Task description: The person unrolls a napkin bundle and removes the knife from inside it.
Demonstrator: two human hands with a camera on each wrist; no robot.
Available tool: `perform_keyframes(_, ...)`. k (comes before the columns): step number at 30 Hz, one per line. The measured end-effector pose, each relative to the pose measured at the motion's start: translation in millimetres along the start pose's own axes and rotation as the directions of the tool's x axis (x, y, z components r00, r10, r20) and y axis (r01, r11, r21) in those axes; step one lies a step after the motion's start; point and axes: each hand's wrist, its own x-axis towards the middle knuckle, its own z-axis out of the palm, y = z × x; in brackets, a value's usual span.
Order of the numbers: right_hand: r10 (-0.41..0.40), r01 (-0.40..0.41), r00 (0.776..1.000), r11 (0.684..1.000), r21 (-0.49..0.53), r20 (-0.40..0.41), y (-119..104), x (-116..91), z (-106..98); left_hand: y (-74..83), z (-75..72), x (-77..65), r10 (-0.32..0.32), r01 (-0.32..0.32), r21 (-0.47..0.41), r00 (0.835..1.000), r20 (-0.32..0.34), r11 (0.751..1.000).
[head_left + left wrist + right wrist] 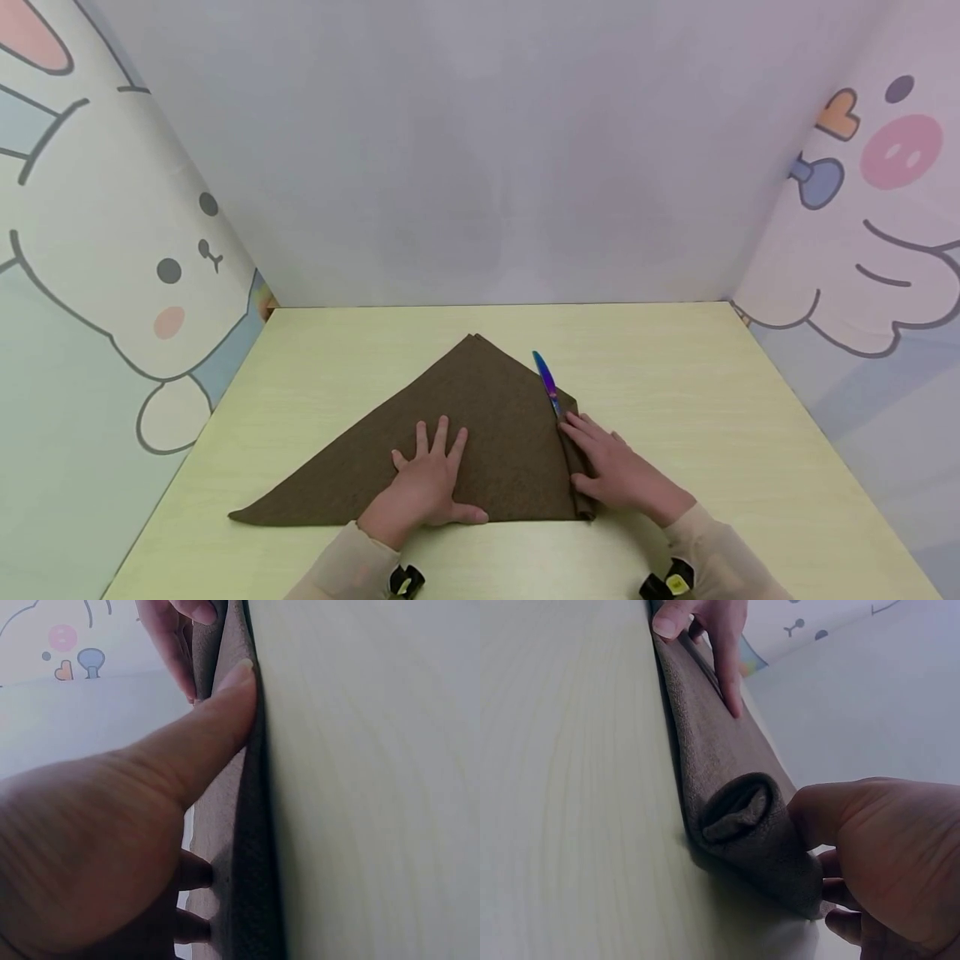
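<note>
A dark brown cloth napkin (498, 425) lies folded into a broad triangle, its right side rolled inward. A shiny blue-purple table knife (544, 375) juts out past the far end of the roll; its lower part is hidden. My left hand (420, 487) presses on the middle of the napkin with fingers spread, thumb along the near edge. The right hand (615, 462) rests over the rolled side (576, 454), fingers fairly straight beside the knife. In the right wrist view, the roll's near end (739, 810) shows coiled layers, with the right thumb (821, 810) against it.
The napkin lies on a pale wood-grain table (675, 358). A plain pale wall (487, 167) stands behind the table's far edge. Side panels printed with a cartoon rabbit (127, 242) and a pink-nosed animal (900, 154) flank it.
</note>
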Motion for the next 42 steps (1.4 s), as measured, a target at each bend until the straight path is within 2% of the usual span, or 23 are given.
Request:
perform_keyframes(11,0.012,-0.012,1.0,0.999,0.052,-0.003,10.3,-8.1,-1.8,-0.6,0.2,-1.1,0.007,-0.007,0.007,1.0,-0.004,1.0)
perform_keyframes(18,-0.013,0.014,0.999,0.999,0.041,-0.03,9.2,-8.5,-3.1,0.1,0.5,-1.0,0.014,-0.014,0.001,1.0,-0.016,1.0)
perform_keyframes(23,-0.052,0.052,0.998,0.999,-0.011,-0.044,-2.4,2.7,-6.5,-1.9,2.6,0.4,0.01,-0.009,0.016,1.0,-0.019,1.0)
perform_keyframes(27,-0.061,0.055,0.997,0.99,-0.129,-0.046,-9.6,11.9,-6.7,-2.1,3.7,1.4,0.009,-0.008,0.013,1.0,-0.017,1.0)
perform_keyframes(31,-0.042,0.029,0.997,0.981,-0.192,-0.059,-11.0,15.1,-4.8,-1.9,4.6,1.3,0.007,-0.007,0.002,1.0,-0.009,1.0)
perform_keyframes(35,0.005,-0.014,0.999,0.986,-0.169,-0.051,-9.4,13.4,-4.6,-2.2,4.9,1.4,0.01,-0.01,0.009,1.0,-0.012,1.0)
perform_keyframes(42,0.04,-0.046,0.998,0.991,-0.127,-0.054,-3.1,10.2,-5.1,-2.6,4.8,2.0,0.008,-0.008,0.013,1.0,-0.011,1.0)
